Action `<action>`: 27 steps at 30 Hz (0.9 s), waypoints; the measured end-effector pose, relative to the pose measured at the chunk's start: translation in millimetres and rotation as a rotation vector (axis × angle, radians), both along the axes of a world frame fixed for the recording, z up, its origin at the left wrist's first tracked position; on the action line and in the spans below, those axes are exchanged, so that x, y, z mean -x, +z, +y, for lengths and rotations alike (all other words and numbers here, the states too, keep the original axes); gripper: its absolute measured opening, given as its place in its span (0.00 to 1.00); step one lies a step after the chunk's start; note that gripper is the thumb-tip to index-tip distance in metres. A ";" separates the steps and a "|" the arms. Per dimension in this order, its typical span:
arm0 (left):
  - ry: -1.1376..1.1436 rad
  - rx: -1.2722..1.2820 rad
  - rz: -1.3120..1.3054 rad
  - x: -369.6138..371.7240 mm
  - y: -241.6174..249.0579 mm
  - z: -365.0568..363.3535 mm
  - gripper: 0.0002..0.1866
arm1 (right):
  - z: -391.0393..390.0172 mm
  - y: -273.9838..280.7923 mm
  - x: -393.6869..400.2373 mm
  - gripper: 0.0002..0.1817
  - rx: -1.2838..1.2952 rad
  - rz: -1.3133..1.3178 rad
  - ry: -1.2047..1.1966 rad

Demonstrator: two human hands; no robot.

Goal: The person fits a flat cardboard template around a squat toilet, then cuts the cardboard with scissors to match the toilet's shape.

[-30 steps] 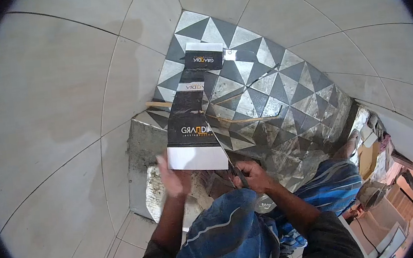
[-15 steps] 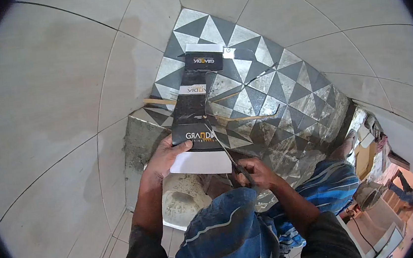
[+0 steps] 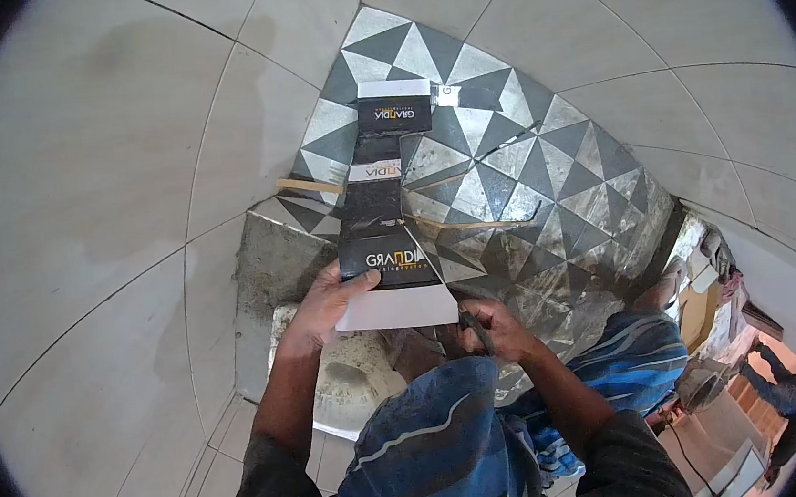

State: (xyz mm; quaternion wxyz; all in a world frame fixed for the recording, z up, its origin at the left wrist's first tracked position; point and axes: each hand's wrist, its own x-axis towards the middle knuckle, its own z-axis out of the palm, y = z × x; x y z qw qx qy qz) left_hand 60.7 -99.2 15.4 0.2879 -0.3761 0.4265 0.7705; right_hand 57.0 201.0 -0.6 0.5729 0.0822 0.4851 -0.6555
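Note:
My left hand point(image 3: 327, 305) grips the lower left edge of an unfolded black and white cardboard box point(image 3: 380, 212) printed "GRANDIA", thumb on top and fingers underneath. My right hand point(image 3: 499, 327) is closed around the dark handles of a pair of scissors point(image 3: 475, 329), at the cardboard's lower right corner. A long straight slanting edge runs up the right side of the card from there. The long sheet reaches away from me over patterned tiles, its far end showing a second printed panel.
Grey and white triangle-patterned floor tiles point(image 3: 478, 183) fill the corner between large beige wall tiles point(image 3: 107, 209). A wooden strip point(image 3: 309, 186) lies beside the card. A whitish, dirt-stained basin point(image 3: 348, 378) sits below my hands. At far right, another person point(image 3: 784, 393) stands beyond an opening.
The cardboard and both hands have shifted slightly right in view. The scissors' blades show less beside the card's right edge. The other person at far right appears lower and more fully in view.

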 end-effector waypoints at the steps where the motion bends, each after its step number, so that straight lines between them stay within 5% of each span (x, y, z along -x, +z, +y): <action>1: 0.000 0.000 0.000 0.8 1.5 -0.2 0.17 | 1.0 -3.2 -1.7 0.19 0.000 0.000 0.000; 6: -0.008 -0.017 -0.003 -1.7 -3.6 -1.4 0.17 | 7.8 -15.2 -9.0 0.18 -0.084 0.166 0.052; 9: -0.018 -0.029 0.005 -0.4 -4.6 -0.8 0.18 | 2.1 2.3 4.1 0.17 -0.048 0.001 0.024; 27: -0.054 -0.007 0.013 -4.4 8.9 8.4 0.19 | 3.4 -6.8 -9.9 0.17 -0.056 0.106 0.005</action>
